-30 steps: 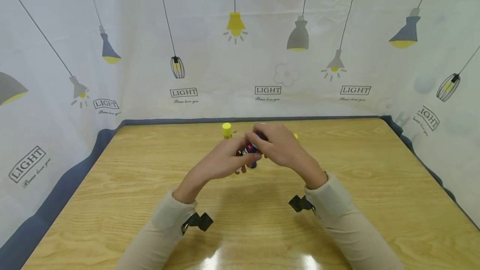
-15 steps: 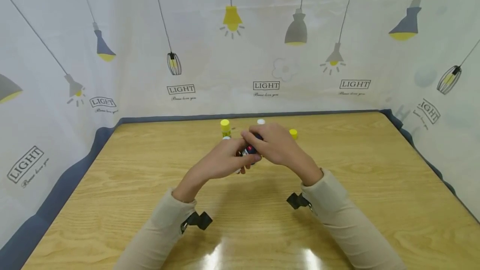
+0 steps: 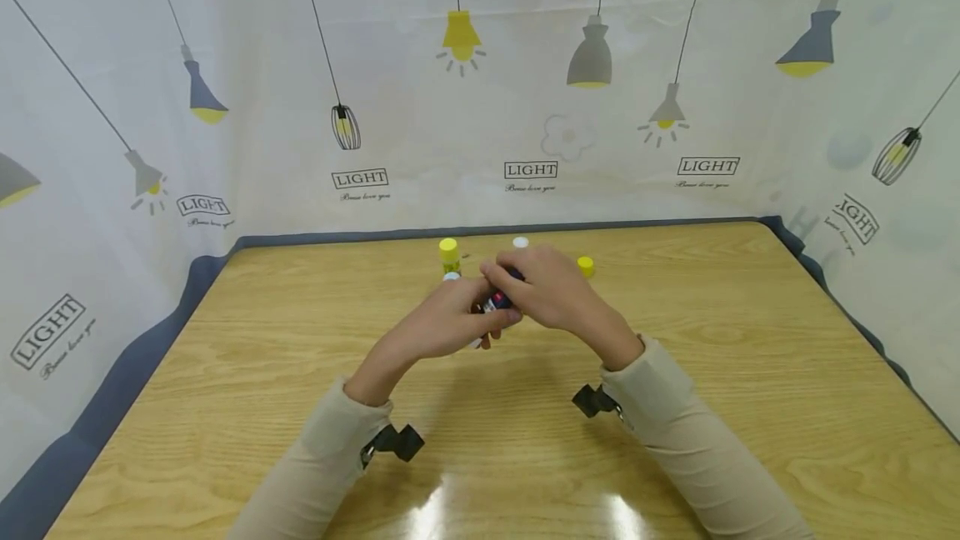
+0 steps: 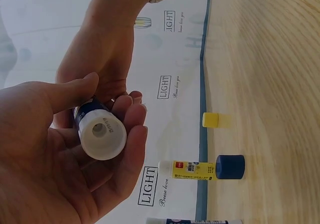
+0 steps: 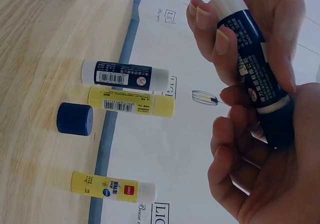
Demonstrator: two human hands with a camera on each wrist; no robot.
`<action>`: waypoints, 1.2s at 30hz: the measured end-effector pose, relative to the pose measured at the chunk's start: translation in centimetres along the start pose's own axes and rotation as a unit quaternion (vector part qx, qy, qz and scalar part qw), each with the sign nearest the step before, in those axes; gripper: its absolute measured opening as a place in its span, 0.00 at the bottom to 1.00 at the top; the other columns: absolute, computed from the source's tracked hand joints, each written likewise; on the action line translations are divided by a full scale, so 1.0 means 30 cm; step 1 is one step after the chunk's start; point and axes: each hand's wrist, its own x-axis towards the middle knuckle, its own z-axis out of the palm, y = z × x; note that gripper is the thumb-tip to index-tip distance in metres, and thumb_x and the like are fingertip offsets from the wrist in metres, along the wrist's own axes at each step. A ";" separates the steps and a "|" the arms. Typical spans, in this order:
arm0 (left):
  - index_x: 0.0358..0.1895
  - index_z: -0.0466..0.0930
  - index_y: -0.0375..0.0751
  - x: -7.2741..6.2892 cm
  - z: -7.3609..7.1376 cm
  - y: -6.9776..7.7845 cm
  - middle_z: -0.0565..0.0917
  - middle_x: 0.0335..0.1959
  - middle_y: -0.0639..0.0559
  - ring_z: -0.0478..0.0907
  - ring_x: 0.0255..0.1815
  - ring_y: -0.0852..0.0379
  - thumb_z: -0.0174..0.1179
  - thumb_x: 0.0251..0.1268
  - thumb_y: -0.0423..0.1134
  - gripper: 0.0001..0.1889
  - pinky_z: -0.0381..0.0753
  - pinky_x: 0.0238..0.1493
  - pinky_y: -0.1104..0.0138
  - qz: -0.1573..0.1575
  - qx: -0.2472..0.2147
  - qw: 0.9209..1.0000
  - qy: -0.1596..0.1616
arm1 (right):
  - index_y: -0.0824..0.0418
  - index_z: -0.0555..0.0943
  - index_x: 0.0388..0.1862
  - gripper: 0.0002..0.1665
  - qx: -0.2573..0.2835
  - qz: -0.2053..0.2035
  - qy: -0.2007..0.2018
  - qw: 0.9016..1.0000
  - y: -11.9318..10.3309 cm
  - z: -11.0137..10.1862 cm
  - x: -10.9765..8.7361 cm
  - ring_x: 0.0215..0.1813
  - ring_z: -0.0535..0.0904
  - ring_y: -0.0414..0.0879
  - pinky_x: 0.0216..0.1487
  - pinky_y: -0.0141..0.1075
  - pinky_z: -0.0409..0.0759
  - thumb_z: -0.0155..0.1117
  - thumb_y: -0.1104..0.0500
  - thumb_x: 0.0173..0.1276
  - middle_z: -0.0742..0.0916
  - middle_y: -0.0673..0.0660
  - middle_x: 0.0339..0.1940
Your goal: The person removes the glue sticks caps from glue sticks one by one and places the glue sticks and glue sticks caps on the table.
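Over the middle of the table, both hands hold one navy glue stick (image 3: 497,302) between them, tilted. My left hand (image 3: 442,319) grips its body near the white base (image 4: 102,136), which faces the left wrist camera. Curled around the other end, the fingers of my right hand (image 3: 558,288) hold the blue cap (image 5: 277,126). That cap is on the stick in the right wrist view. My right hand hides much of the stick in the head view.
Behind the hands stand a yellow-topped glue stick (image 3: 449,255), a navy one (image 5: 125,75) with white ends and a yellow one (image 5: 112,186) with its white end up. A loose blue cap (image 5: 75,119) and a yellow cap (image 3: 586,267) are on the table.
Both hands keep their hold on the navy glue stick with little movement. The head view has shifted slightly, uncovering white ends and the yellow cap, while the loose blue cap is now hidden there.
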 end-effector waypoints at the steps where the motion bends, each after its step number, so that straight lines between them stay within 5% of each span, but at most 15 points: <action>1: 0.50 0.80 0.47 -0.001 0.000 -0.001 0.84 0.31 0.51 0.85 0.30 0.47 0.58 0.79 0.48 0.10 0.86 0.37 0.48 0.001 0.000 1.000 0.000 | 0.52 0.83 0.31 0.23 0.001 0.001 0.000 1.000 0.000 0.002 0.000 0.21 0.71 0.43 0.27 0.37 0.68 0.48 0.47 0.85 0.79 0.48 0.18; 18: 0.50 0.79 0.47 -0.003 -0.012 -0.007 0.84 0.33 0.49 0.85 0.30 0.46 0.57 0.80 0.48 0.10 0.87 0.36 0.51 0.000 -0.013 1.000 -0.004 | 0.52 0.82 0.31 0.24 0.015 0.003 -0.006 1.000 0.008 0.012 0.005 0.22 0.73 0.42 0.28 0.37 0.70 0.46 0.47 0.85 0.80 0.48 0.19; 23: 0.55 0.76 0.45 -0.007 -0.024 -0.005 0.83 0.36 0.46 0.83 0.28 0.47 0.55 0.81 0.48 0.12 0.87 0.32 0.56 -0.028 -0.097 0.995 -0.015 | 0.53 0.83 0.37 0.28 0.047 -0.014 0.027 0.998 0.018 0.015 -0.001 0.20 0.74 0.41 0.27 0.38 0.74 0.42 0.40 0.85 0.81 0.48 0.20; 27: 0.61 0.73 0.45 -0.010 -0.032 0.003 0.75 0.26 0.50 0.66 0.16 0.57 0.57 0.80 0.46 0.15 0.71 0.19 0.65 -0.050 -0.169 0.984 -0.024 | 0.54 0.81 0.28 0.37 0.079 -0.072 0.091 0.990 0.024 0.022 -0.004 0.17 0.68 0.39 0.23 0.34 0.68 0.38 0.33 0.83 0.76 0.47 0.15; 29: 0.60 0.75 0.47 -0.009 -0.030 0.009 0.74 0.25 0.53 0.62 0.17 0.59 0.59 0.78 0.47 0.15 0.64 0.20 0.66 -0.055 -0.145 0.988 -0.019 | 0.54 0.76 0.19 0.37 0.079 -0.105 0.119 0.984 0.024 0.027 -0.003 0.15 0.63 0.38 0.21 0.32 0.62 0.41 0.36 0.84 0.71 0.46 0.11; 32: 0.58 0.81 0.51 -0.004 -0.020 0.013 0.83 0.30 0.55 0.70 0.21 0.60 0.62 0.75 0.50 0.15 0.69 0.25 0.66 -0.057 -0.063 0.996 0.003 | 0.53 0.67 0.10 0.34 0.070 -0.122 0.142 0.980 0.017 0.033 0.000 0.14 0.56 0.36 0.20 0.30 0.54 0.48 0.46 0.82 0.65 0.45 0.09; 36: 0.58 0.83 0.50 -0.001 0.000 0.018 0.89 0.42 0.53 0.77 0.27 0.58 0.63 0.75 0.49 0.15 0.75 0.30 0.65 -0.053 0.019 0.997 0.054 | 0.51 0.63 0.07 0.32 0.061 -0.076 0.143 0.985 -0.008 0.035 -0.002 0.14 0.54 0.37 0.20 0.31 0.51 0.50 0.52 0.77 0.62 0.43 0.08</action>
